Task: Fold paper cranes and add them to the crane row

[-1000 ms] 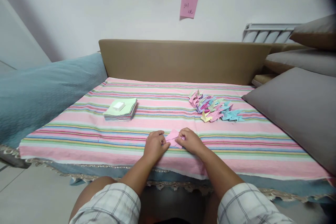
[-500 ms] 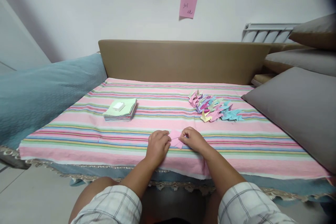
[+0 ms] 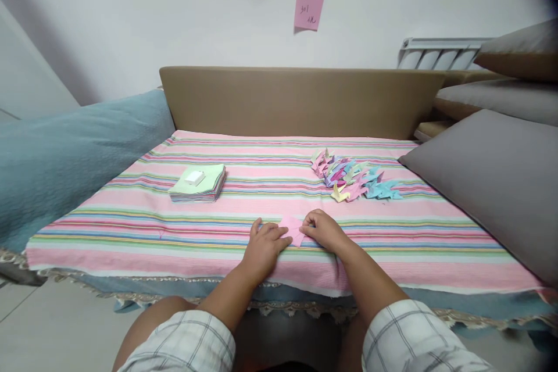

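Observation:
A small pink sheet of origami paper (image 3: pixel 291 230), partly folded, lies on the striped cloth (image 3: pixel 131 244) between my hands. My left hand (image 3: pixel 264 245) rests on its left side with fingers spread, the fingertips pressing the paper down. At the right edge, my right hand (image 3: pixel 321 229) pinches the paper between thumb and forefinger. The fold lines under my fingers are partly hidden.
Beyond my hands to the right lies a heap of folded paper cranes (image 3: pixel 349 177) in several colours. On the left a stack of paper squares (image 3: pixel 209 186) carries a small white block (image 3: pixel 194 178). Grey cushions (image 3: pixel 492 168) line the right side; a brown backrest (image 3: pixel 296 102) stands behind.
My left hand's fingers have spread and reached further over the pink paper. My right hand still pinches its right edge. The view has shifted slightly.

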The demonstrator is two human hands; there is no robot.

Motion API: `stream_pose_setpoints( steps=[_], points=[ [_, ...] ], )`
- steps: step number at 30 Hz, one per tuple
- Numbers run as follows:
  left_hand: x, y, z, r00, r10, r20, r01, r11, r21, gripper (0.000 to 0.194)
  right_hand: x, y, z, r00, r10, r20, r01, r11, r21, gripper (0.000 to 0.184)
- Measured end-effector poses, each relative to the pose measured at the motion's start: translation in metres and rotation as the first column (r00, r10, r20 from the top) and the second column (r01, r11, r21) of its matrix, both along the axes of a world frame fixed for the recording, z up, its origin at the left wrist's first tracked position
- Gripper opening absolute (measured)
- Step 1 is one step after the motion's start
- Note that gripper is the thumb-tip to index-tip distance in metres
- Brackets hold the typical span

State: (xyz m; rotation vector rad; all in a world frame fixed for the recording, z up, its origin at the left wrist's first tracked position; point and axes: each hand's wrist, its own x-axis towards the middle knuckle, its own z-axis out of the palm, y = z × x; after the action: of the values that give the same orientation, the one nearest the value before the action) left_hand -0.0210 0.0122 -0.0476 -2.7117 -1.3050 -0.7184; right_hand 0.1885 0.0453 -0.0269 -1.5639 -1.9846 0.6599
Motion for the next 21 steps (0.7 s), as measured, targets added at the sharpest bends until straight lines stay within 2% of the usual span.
stream_pose_setpoints(
  steps=[12, 16, 19, 21],
  points=[
    [0.000, -0.001, 0.002, 1.000, 0.003, -0.019, -0.003, 0.999, -0.035, 0.026, 0.003, 0.001, -0.004, 0.997, -0.078, 0.000, 0.078, 0.997, -0.030, 0.004],
    [0.000, -0.001, 0.003, 1.000, 0.003, -0.026, -0.005, 0.999, -0.049, 0.026, 0.005, -0.001, 0.001, 0.989, -0.141, -0.032, 0.140, 0.990, -0.033, 0.016],
    [0.000, -0.001, 0.003, 1.000, 0.007, -0.027, -0.009, 0.999, -0.048, 0.027, 0.005, -0.003, 0.006, 0.973, -0.216, -0.078, 0.220, 0.974, 0.055, 0.022],
    [0.000, -0.001, 0.003, 1.000, 0.007, -0.028, -0.008, 0.999, -0.046, 0.027, 0.001, -0.006, 0.008, 0.978, -0.180, -0.108, 0.197, 0.964, 0.176, 0.022]
  ],
)
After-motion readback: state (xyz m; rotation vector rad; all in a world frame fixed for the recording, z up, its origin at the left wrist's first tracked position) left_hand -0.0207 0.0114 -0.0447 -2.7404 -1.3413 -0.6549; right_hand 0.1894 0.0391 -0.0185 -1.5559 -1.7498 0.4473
